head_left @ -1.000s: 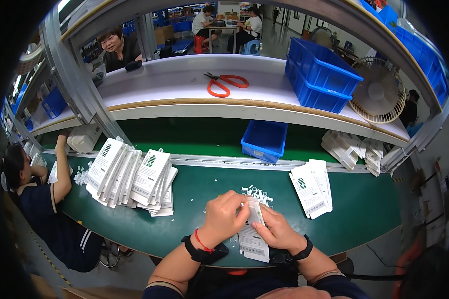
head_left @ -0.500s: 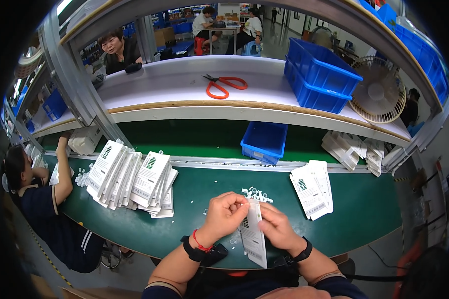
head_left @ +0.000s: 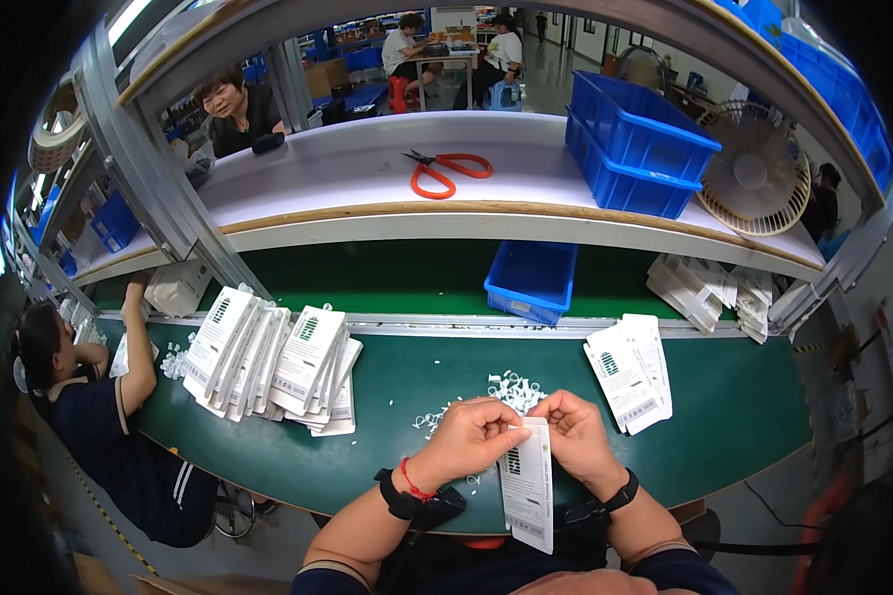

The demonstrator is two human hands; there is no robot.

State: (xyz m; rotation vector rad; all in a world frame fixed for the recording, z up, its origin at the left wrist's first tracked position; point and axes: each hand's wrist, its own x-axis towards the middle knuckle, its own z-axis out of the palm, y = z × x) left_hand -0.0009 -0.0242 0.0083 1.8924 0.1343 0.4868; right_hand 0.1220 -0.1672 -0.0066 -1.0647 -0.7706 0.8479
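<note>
A slim white box (head_left: 529, 496) with green print hangs upright in front of me at the bench's near edge. My left hand (head_left: 474, 436) is closed in a pinch on its top left corner. By the top right corner is my right hand (head_left: 580, 441), its fingers curled and pressed together; what sits between the fingertips, if anything, is hidden. Just beyond my hands lies a heap of small white plastic pieces (head_left: 514, 389), some ring-shaped, with more scattered to its left.
Stacks of similar white boxes (head_left: 308, 362) stand at left, and a few more boxes (head_left: 630, 372) lie at right. A blue bin (head_left: 532, 281) sits under the shelf (head_left: 367, 149), which carries red-handled scissors (head_left: 450, 173) and stacked blue bins (head_left: 640, 144). A co-worker (head_left: 94, 407) sits at left.
The box has shifted a little to the right and turned its printed face toward me. My right hand has moved from the box's side up to its top corner.
</note>
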